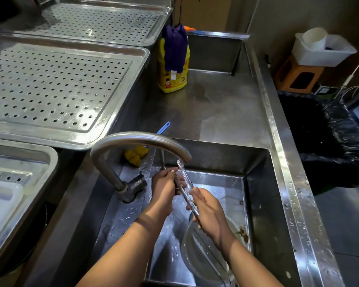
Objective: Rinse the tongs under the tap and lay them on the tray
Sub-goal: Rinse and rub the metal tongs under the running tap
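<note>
Yellow bottle (173, 79) with purple cloth (175, 48) draped over it, far on counter (226, 112). Black-lined bin (323, 141) at right. Glass bowl (201, 259) in near sink (257, 204).

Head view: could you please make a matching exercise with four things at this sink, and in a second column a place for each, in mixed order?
Things
1. tongs
2. yellow bottle
3. glass bowl
4. tray with holes

Places
a. on the counter behind the sink
b. beside the sink, on the left
c. under the running tap
d. on the bottom of the sink

Pairs: 1-c; 2-a; 3-d; 4-b
</note>
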The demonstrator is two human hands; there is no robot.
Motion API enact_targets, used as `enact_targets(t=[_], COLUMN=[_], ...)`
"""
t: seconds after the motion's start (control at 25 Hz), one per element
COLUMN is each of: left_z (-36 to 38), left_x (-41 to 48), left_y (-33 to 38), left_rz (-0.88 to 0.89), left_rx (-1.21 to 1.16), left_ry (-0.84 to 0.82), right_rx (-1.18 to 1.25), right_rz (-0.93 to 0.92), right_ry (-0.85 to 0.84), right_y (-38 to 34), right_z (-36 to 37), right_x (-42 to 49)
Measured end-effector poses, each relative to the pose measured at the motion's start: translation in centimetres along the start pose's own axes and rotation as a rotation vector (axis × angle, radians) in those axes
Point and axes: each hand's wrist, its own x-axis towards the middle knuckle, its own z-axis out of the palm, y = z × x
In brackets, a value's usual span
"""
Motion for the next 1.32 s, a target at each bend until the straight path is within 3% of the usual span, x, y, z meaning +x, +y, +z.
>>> enact_targets(t=[0.2, 0.48, 0.68, 0.84, 0.96, 1.16, 1.32], left_z=[-0.3, -0.1, -0.4, -2.9, -4.5, -5.1, -5.3], left_x=[0.4, 0.3, -0.4, -1.9, -4.2, -4.6, -4.8], left_y=[0.4, 0.0, 1.3, 3.1, 3.2, 4.5, 4.3], left_rz=[0.020, 0.024, 0.032, -0.003, 0.092, 0.177, 0.241], left_rx=[-0.032, 0.021, -0.064, -0.216, -0.147, -0.081, -0.098], left_ry=[0.045, -0.039, 0.018, -0.135, -0.198, -0.024, 0.031], right_rx=[0.049, 0.091, 0.071, 0.038, 0.018, -0.061, -0.322], right_rz=[0.075, 0.037, 0.014, 0.069, -0.039, -0.125, -0.099], right_ry=[-0.043, -0.033, -0.071, -0.009, -0.070, -0.191, -0.327], right_y=[-0.9, 0.4, 0.2, -1.7, -2.8, -3.9, -4.7], right_z=[-0.6, -1.0, -0.3, 0.8, 2.5, 4.7, 3.4], right_x=[1.9, 1.8, 2.3, 4.6, 6.3, 8.0, 8.4])
